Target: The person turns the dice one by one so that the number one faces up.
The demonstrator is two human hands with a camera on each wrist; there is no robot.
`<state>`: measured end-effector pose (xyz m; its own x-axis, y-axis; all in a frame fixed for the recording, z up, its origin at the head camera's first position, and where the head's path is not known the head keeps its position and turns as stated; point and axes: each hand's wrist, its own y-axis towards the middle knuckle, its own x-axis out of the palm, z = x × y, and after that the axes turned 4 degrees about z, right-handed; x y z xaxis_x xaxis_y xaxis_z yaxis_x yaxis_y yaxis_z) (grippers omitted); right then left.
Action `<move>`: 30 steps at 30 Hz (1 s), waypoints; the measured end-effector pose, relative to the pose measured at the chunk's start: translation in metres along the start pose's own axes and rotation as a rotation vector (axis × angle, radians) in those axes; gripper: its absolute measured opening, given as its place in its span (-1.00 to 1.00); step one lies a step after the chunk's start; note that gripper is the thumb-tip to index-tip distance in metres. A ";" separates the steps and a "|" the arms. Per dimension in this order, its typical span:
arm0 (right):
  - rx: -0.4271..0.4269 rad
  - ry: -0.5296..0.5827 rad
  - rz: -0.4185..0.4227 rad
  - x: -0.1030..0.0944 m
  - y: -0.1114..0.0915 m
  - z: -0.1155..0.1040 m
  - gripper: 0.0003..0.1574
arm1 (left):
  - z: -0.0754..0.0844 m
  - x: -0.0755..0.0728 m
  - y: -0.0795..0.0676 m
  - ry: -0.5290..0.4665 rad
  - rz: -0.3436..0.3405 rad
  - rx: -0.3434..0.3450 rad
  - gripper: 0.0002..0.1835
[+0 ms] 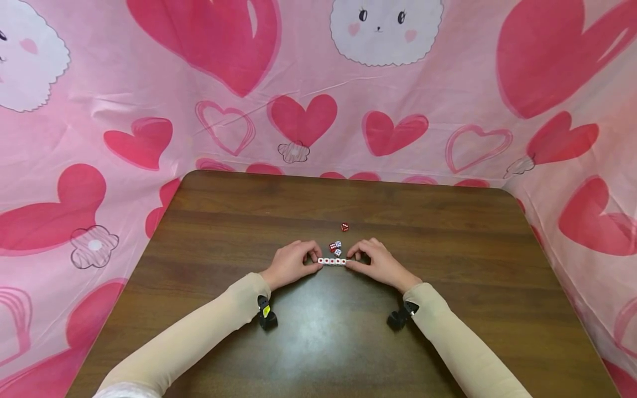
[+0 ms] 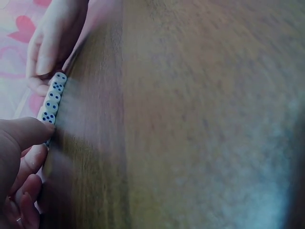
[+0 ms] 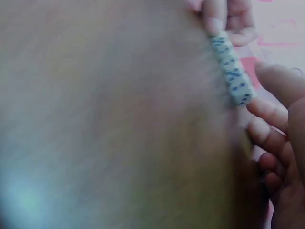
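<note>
A straight row of white dice lies on the wooden table between the two hands, red single pips facing up. My left hand pinches the row's left end between thumb and fingers; the left wrist view shows its thumb against the end die. At the other end is my right hand, its index finger close against the last die. In the right wrist view its thumb stands slightly apart from the row, and the other fingers are loosely bent. Blur there hides exact contact.
Just behind the row sit a red die and two white dice, close together. Another red die lies farther back. Pink heart-patterned cloth hangs around the back and sides of the table.
</note>
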<state>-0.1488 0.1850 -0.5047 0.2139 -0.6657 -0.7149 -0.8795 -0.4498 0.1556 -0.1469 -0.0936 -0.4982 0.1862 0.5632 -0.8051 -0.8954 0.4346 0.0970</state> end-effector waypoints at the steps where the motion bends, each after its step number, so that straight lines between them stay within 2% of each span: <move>1: 0.022 0.024 0.001 -0.001 0.001 0.000 -0.82 | 0.000 0.000 0.000 -0.001 0.002 0.000 -0.81; 6: 0.100 0.080 0.051 -0.007 0.012 0.003 -0.90 | -0.002 0.001 0.000 0.007 0.005 0.002 -0.81; 15: 0.185 0.042 0.122 -0.021 0.046 0.001 -0.88 | 0.000 -0.001 0.000 0.011 -0.002 -0.003 -0.82; 24: 0.320 0.001 0.075 -0.021 0.070 -0.005 -0.69 | 0.000 -0.001 0.001 0.016 -0.027 -0.012 -0.82; 30: 0.323 -0.053 0.060 -0.015 0.072 -0.006 -0.66 | -0.001 -0.002 0.002 0.008 -0.032 -0.008 -0.82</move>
<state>-0.2128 0.1591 -0.4788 0.1424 -0.6496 -0.7468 -0.9811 -0.1924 -0.0197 -0.1490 -0.0943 -0.4972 0.2111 0.5432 -0.8126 -0.8923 0.4466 0.0668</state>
